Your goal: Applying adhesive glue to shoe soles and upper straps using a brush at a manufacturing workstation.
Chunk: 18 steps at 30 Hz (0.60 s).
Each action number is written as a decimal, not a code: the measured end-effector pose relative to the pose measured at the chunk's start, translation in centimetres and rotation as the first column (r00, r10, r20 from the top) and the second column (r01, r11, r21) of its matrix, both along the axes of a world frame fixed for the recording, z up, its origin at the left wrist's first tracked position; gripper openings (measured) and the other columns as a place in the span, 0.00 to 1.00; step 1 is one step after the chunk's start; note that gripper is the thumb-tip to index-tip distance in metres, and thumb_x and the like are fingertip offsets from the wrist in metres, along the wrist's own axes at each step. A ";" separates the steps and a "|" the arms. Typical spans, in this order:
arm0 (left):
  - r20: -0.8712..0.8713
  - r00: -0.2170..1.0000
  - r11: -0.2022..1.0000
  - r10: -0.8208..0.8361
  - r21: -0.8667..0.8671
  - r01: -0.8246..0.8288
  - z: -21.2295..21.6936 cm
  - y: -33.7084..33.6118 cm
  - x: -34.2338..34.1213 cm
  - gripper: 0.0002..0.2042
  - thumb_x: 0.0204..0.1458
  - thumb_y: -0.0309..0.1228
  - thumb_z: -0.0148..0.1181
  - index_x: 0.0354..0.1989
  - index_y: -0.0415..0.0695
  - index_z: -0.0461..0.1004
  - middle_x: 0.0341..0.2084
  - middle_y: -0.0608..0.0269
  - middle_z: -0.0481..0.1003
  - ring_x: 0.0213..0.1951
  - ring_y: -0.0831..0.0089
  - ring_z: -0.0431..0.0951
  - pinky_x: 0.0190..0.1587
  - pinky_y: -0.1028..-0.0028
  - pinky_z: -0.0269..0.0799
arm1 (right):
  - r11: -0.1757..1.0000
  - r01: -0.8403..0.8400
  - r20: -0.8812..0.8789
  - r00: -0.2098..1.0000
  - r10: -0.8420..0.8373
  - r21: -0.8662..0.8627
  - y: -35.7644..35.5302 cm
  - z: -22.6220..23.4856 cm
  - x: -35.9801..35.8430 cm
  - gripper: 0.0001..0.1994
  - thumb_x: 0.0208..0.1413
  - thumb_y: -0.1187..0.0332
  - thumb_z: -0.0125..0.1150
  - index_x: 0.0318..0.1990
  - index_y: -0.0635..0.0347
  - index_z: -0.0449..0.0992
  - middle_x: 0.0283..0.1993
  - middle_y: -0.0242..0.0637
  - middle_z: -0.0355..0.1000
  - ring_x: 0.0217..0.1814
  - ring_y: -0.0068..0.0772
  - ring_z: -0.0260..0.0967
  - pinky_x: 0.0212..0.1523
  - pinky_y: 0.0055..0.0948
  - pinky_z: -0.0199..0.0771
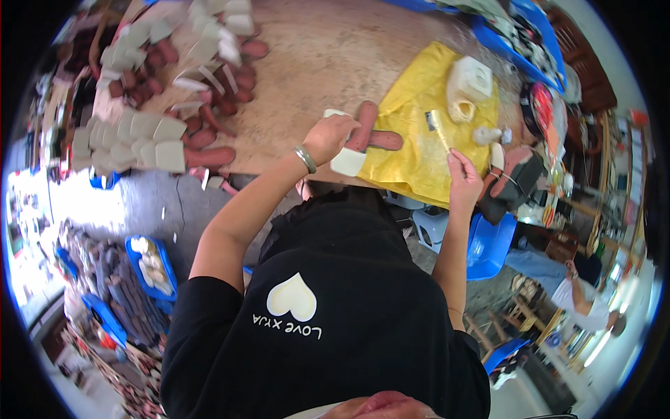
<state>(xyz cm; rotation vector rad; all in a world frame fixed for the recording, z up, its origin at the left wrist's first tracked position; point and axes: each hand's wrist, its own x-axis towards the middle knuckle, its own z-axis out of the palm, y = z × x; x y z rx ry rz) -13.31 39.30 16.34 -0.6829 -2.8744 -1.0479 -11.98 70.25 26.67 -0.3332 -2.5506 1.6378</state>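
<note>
My left hand [331,140] is bent over two crossed insoles at the table's near edge, its fingertips drawn together at their edge. One reddish-brown insole [367,115] points away from me and has a white end; the other insole [387,140] lies crosswise to the right, partly hidden by the hand. A brush [441,133] with a pale yellowish handle is held upright-slanted in my right hand [464,178], above a yellow plastic sheet [412,164]. Beyond it on the sheet stands a cut-open white plastic jug [467,84], its mouth toward me.
Rows of white-ended insoles [136,143] cover the table's left side. A small clear bottle [486,135] and tied insoles [513,171] are at the right. Blue bins [488,244] stand below and at the far right. Another person [576,290] is at the lower right.
</note>
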 end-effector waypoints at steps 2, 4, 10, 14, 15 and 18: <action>-0.024 0.965 0.945 -0.263 -0.207 0.252 -0.8 2.7 -3.4 0.21 0.47 0.27 0.57 0.53 0.49 0.68 0.50 0.64 0.70 0.54 0.65 0.68 0.56 0.63 0.62 | 0.998 0.055 0.011 0.998 -0.055 0.009 2.8 -1.3 0.4 0.11 0.52 0.69 0.64 0.41 0.64 0.79 0.27 0.21 0.66 0.29 0.10 0.58 0.31 0.11 0.57; 0.116 0.829 0.667 -0.547 -0.538 0.515 -1.5 4.6 -5.2 0.23 0.48 0.28 0.55 0.56 0.52 0.66 0.60 0.70 0.62 0.64 0.65 0.56 0.63 0.60 0.53 | 0.995 0.092 0.067 0.994 -0.090 -0.027 5.4 -3.0 0.7 0.11 0.52 0.68 0.64 0.41 0.64 0.79 0.26 0.21 0.67 0.29 0.11 0.59 0.31 0.12 0.58; 0.045 0.663 0.499 -0.747 -0.620 0.605 -5.1 4.0 -9.2 0.15 0.48 0.30 0.54 0.47 0.53 0.70 0.52 0.67 0.67 0.58 0.65 0.61 0.61 0.61 0.53 | 0.979 0.170 -0.011 0.985 -0.170 0.109 11.9 -6.1 -4.0 0.13 0.51 0.64 0.64 0.40 0.63 0.80 0.26 0.28 0.73 0.27 0.16 0.64 0.30 0.18 0.64; -0.112 0.817 0.674 -0.566 -0.634 0.380 -3.3 2.0 -9.3 0.10 0.46 0.34 0.58 0.38 0.50 0.72 0.44 0.65 0.69 0.51 0.66 0.65 0.58 0.64 0.57 | 0.946 0.131 0.048 0.987 -0.152 0.297 14.3 -9.0 -10.0 0.15 0.50 0.58 0.62 0.41 0.56 0.80 0.28 0.40 0.76 0.30 0.30 0.73 0.33 0.28 0.70; -0.105 0.818 0.670 -0.566 -0.636 0.382 -2.0 1.7 -9.2 0.10 0.46 0.34 0.58 0.38 0.50 0.72 0.44 0.65 0.69 0.51 0.66 0.65 0.58 0.64 0.57 | 0.911 0.101 0.038 0.991 -0.126 0.399 14.2 -9.4 -11.4 0.14 0.50 0.56 0.61 0.40 0.53 0.80 0.29 0.41 0.77 0.32 0.36 0.74 0.34 0.32 0.71; 0.001 0.969 0.760 -0.246 -0.620 0.194 2.3 1.2 -9.2 0.14 0.44 0.37 0.62 0.39 0.49 0.72 0.39 0.62 0.72 0.49 0.61 0.69 0.56 0.64 0.62 | 0.822 0.030 0.080 0.993 -0.092 0.569 14.2 -10.4 -14.5 0.14 0.50 0.54 0.58 0.39 0.48 0.81 0.31 0.42 0.77 0.36 0.43 0.75 0.36 0.38 0.73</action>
